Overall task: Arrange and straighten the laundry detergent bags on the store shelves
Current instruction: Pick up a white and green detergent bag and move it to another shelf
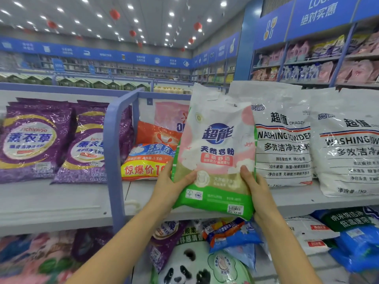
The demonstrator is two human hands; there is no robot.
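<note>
White bags (pixel 283 140) behind green bag (pixel 217 152) (divider (pixel 114 140) left)

Green-and-pink bag (pixel 215 152), centre: brand 超能 in a blue oval, 天然皂粉 beneath, 柔顺舒适 on a red band, a CQC mark near the bottom. Price sticker (pixel 235 210) at its lower right corner: 12.00. White bag (pixel 283 140), right: 超值, CHAOZ…, WASHING POWDER, 多效洁净洗衣粉. Second white bag (pixel 348 144), far right: 超值, same wording, cut off by the frame edge. Purple bags (pixel 30 140), left: 薰衣草. Orange bag (pixel 147 160), left of centre: 惊爆价 on yellow. Blue sign (pixel 320 11), far upper right: LOOK, 绝对实惠. Dark green bag (pixel 346 220), lower shelf, right: 低温速溶.
</note>
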